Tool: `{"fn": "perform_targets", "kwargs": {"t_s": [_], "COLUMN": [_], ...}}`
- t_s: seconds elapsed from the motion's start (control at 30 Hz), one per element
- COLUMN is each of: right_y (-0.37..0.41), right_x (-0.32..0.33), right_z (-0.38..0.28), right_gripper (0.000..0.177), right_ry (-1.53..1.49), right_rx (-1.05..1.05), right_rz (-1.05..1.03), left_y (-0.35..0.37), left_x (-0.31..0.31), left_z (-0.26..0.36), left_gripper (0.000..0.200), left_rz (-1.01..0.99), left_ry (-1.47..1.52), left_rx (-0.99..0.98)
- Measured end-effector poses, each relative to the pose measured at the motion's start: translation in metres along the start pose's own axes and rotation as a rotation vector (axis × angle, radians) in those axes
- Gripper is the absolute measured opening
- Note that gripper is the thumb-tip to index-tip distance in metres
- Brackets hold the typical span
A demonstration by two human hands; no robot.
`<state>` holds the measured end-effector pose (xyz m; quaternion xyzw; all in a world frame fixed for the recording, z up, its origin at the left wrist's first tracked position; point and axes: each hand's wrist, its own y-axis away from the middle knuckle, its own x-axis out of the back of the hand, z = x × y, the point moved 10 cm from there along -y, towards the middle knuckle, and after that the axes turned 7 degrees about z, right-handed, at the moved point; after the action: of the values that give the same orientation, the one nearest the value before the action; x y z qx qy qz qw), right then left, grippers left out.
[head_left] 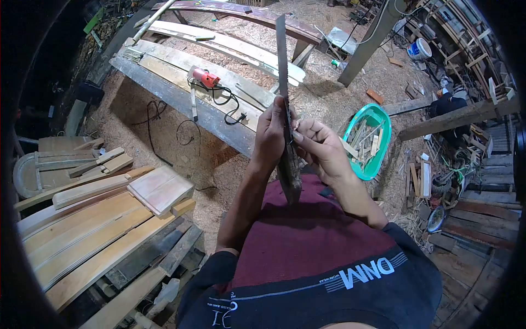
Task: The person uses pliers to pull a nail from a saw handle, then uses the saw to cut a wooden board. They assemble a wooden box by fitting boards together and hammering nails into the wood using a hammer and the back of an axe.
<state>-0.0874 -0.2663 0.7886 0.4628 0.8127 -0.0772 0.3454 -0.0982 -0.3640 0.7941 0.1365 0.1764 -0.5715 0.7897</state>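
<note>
The plank bench (181, 93) lay at 11 o'clock, stacked boards (93, 230) at 8 o'clock, and a green basket (368, 140) of offcuts at 2 o'clock. You held the strip (281, 60) upright at centre, edge toward you, running to 12 o'clock. Your left hand (269, 137) was wrapped around its lower part. Your right hand (320, 147) pinched its edge, fingers closed. It probably handled stiff, light and thin-edged, so grip the wider lower end. A red power tool (206, 78) lay on the bench.

Head cam, fisheye, aimed fwd & down, close on hands (271, 137)
</note>
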Motion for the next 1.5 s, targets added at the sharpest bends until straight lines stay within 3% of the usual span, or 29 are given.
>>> {"fn": "perform_targets", "kwargs": {"t_s": [0.17,0.27,0.33,0.4,0.5,0.6,0.73,0.77,0.83,0.9,0.93,1.03,1.07,1.13,1.27,1.5], "right_y": [-0.01,-0.009,0.005,0.009,-0.02,-0.06,-0.101,-0.11,-0.14,-0.172,-0.184,-0.221,-0.228,-0.235,-0.241,-0.255], "right_x": [0.019,0.051,0.04,0.022,0.046,0.101,0.138,0.142,0.172,0.204,0.222,0.276,0.295,0.332,0.37,0.371], "right_z": [0.015,0.004,-0.008,-0.006,0.046,0.083,0.114,0.112,0.135,0.148,0.153,0.169,0.181,0.205,0.24,0.28], "right_gripper": [0.02,0.03,0.052,0.064,0.072,0.074,0.064,0.049,0.039,0.028,0.027,0.026,0.027,0.029,0.035,0.035], "right_ry": [-0.012,0.496,0.991,1.462,1.806,1.789,1.749,1.744,1.698,1.515,1.447,1.271,1.214,1.107,0.839,0.774], "right_rx": [-0.028,0.203,0.372,0.698,0.581,0.502,0.525,0.617,0.575,0.538,0.515,0.442,0.421,0.371,0.224,-0.015], "right_rz": [0.163,0.296,0.277,0.186,0.062,0.059,0.025,0.068,0.006,0.043,0.081,0.167,0.204,0.272,0.334,0.381], "left_y": [-0.015,-0.028,-0.03,-0.037,-0.047,-0.053,-0.08,-0.093,-0.11,-0.144,-0.158,-0.218,-0.237,-0.272,-0.315,-0.325], "left_x": [0.034,0.086,0.119,0.134,0.161,0.166,0.187,0.19,0.193,0.188,0.185,0.263,0.284,0.301,0.322,0.325], "left_z": [-0.012,-0.047,-0.088,-0.116,-0.187,-0.222,-0.273,-0.281,-0.301,-0.308,-0.31,-0.327,-0.341,-0.364,-0.416,-0.421], "left_gripper": [0.046,0.045,0.044,0.039,0.035,0.032,0.032,0.034,0.037,0.04,0.042,0.047,0.057,0.065,0.069,0.07], "left_rz": [0.261,0.513,0.702,0.7,0.665,0.637,0.693,0.657,0.59,0.461,0.393,0.486,0.529,0.474,0.45,0.531], "left_ry": [-0.003,0.014,0.121,0.099,0.042,-0.089,-0.111,-0.172,-0.295,-0.418,-0.481,-1.099,-1.233,-1.519,-1.722,-1.641], "left_rx": [-0.011,0.026,0.119,0.11,0.107,0.377,0.503,0.485,0.465,0.308,0.235,-0.068,-0.016,-0.2,-0.112,-0.08]}}
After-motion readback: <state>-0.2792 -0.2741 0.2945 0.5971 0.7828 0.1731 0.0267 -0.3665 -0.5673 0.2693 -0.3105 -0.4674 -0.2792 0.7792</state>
